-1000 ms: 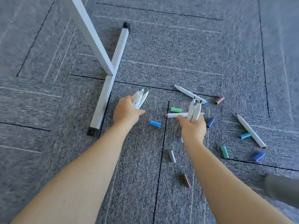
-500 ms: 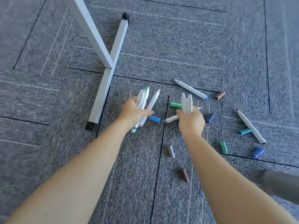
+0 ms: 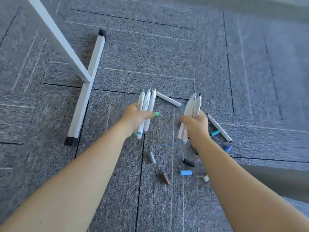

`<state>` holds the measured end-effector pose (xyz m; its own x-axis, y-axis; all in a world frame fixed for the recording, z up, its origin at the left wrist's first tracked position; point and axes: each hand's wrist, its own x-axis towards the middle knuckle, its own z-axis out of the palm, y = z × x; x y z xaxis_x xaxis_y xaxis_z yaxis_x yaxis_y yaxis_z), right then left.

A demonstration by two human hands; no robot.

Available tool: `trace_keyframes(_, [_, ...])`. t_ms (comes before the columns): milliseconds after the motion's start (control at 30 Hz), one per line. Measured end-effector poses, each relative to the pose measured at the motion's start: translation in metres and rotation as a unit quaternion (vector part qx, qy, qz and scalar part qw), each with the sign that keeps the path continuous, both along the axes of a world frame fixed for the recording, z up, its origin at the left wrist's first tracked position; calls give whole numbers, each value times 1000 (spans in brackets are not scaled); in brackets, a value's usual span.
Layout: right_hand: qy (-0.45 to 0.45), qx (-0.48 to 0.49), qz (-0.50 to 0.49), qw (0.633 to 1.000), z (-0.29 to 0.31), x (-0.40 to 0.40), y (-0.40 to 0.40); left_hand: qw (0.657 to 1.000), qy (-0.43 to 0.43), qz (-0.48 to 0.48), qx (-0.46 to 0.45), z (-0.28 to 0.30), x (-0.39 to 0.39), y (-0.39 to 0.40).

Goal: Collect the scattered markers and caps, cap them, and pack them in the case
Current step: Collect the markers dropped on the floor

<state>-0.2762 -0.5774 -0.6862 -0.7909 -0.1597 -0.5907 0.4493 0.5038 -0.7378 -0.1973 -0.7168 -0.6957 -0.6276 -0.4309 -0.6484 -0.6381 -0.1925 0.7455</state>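
My left hand (image 3: 133, 119) grips a bundle of white uncapped markers (image 3: 147, 104), tips up, and pinches a green cap (image 3: 156, 114) at its fingertips. A second bundle of white markers (image 3: 192, 108) stands upright in my right hand (image 3: 195, 126). Two loose markers lie on the carpet: one (image 3: 168, 99) between the bundles at the back, one (image 3: 219, 128) right of my right hand. Scattered caps lie below my hands: grey (image 3: 151, 157), brown (image 3: 165, 178), black (image 3: 189, 162), light blue (image 3: 186, 172), teal (image 3: 214, 132), dark blue (image 3: 227, 148). No case is in view.
A white metal table leg with a floor bar (image 3: 83, 101) stands at the left on the grey carpet (image 3: 167, 56). A small white piece (image 3: 206, 178) lies by my right forearm. A grey blurred shape (image 3: 275, 181) fills the lower right.
Both hands have lifted off the carpet with their marker bundles and moved apart. My left hand has picked up the green cap. The view has shifted, showing more caps near me.
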Motion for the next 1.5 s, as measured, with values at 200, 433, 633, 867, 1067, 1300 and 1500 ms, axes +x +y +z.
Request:
trace_keyframes(200, [2,11,-65,998,46,-19,54,993,34,-51,99,37,-29,39])
trace_keyframes(433, [41,73,-51,995,8,-50,100,995,13,-57,77,9,-60,89])
trace_keyframes(633, [52,135,31,989,-33,-74,103,998,16,-8,57,-18,-79,102])
trace_keyframes(867, [110,288,165,937,-55,-88,96,997,13,33,64,-30,-83,100])
trace_keyframes(1067, [128,214,139,958,-43,-92,80,992,20,117,38,-32,-82,82])
trace_keyframes(1300, [111,97,177,973,-26,-79,25,989,10,143,28,-28,-57,48])
trace_keyframes(1500, [194,177,301,917,-39,-60,-30,982,-1,188,21,-26,-23,6])
